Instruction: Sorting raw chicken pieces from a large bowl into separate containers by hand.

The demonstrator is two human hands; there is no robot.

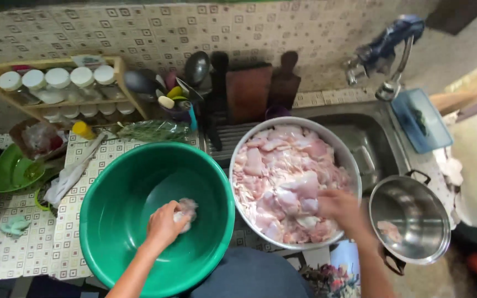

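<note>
Over the green basin (111,221), the left hand (164,225) closes on a chicken piece (186,209); the right hand (339,207) (fingers blurred, grip unclear) reaches into the metal bowl (349,160) of raw chicken (285,176).

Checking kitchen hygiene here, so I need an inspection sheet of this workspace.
Surface: patterned tile counter beside a steel sink.
Job's things: green basin; white bowl heaped with raw chicken pieces; steel pot with one piece inside.
Clutter: spice rack, utensil holder, cutting boards, green plate.
Hands: left hand grips a chicken piece in the basin; right hand rests on the heap, grip unclear.
Cables: nothing seen.
Surroundings: tiled wall, tap.
</note>
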